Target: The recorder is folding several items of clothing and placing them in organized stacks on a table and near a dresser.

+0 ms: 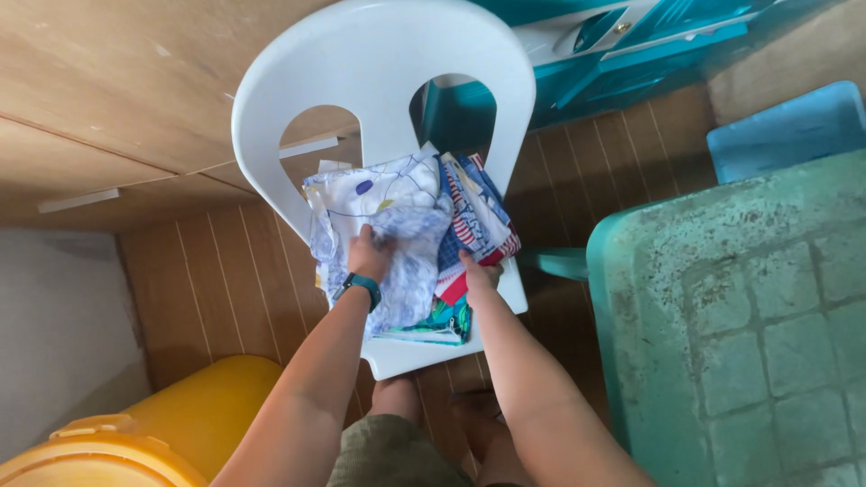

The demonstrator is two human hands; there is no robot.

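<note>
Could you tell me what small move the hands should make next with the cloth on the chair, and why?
Probably lift the white cloth clear: the left hand already grips it atop the pile on the chair, while the right hand steadies the pile.

White plastic chair (379,81) on a wood-plank floor (216,280) — its seat carries a pile of folded fabrics: a pale blue floral cloth (388,225), a red-white-blue patterned cloth (478,216), and a teal printed piece (442,320) at the bottom.

One white plastic chair (379,81), carrying a stack of at least four folded printed cloths (424,243). Two hands on the stack: left hand (370,254), right hand (478,273). One yellow container (153,424), one green table (749,316).
</note>
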